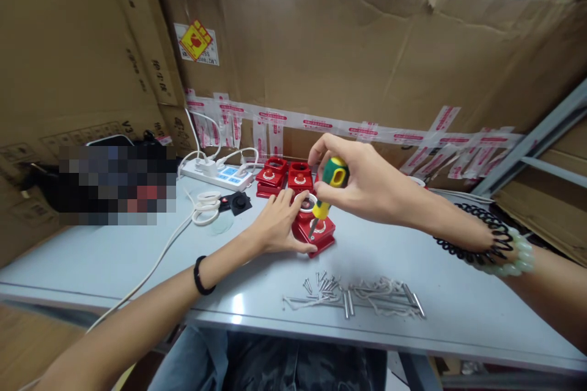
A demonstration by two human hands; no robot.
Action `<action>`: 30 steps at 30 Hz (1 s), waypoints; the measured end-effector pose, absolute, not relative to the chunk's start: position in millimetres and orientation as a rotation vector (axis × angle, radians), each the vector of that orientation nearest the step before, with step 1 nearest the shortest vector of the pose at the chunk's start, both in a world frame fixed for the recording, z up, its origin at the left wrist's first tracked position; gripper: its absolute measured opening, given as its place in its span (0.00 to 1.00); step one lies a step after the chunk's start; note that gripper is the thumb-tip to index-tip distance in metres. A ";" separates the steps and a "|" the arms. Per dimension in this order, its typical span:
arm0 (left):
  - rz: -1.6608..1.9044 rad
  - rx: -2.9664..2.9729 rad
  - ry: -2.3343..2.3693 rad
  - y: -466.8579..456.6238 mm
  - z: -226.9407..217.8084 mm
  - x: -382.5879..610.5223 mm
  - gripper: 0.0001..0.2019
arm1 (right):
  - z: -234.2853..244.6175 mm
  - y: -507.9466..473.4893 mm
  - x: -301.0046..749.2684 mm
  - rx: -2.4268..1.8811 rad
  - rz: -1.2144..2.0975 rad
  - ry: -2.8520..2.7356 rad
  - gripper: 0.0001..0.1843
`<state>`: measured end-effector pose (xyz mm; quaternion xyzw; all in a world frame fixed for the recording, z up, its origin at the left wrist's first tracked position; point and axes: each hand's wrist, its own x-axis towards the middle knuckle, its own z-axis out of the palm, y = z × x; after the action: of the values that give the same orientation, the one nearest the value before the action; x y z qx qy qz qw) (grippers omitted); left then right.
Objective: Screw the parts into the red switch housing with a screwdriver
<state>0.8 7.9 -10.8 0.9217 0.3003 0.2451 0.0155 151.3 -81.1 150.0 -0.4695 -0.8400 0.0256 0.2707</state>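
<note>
A red plastic box part lies on the grey table in the middle. My left hand grips its left side and holds it down. My right hand is closed around the green and yellow handle of a screwdriver. The screwdriver stands nearly upright, and its tip rests on the top of the red part. Two more red box parts sit just behind, side by side.
Several metal screws and rods lie loose near the front edge. A white power strip with cables, a coiled white cord and a small black part sit at the back left. Cardboard walls close off the back and left.
</note>
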 end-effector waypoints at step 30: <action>0.660 2.939 1.013 3.5 -6.1 1.2 0.50 | 77.9 -91.2 143.4 -1.734 0.080 -2.827 0.08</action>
<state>1.2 3.5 -6.1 0.9247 0.3185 0.2077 -0.0183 143.4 -91.2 77.9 -0.5206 -0.8489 0.0239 -0.0880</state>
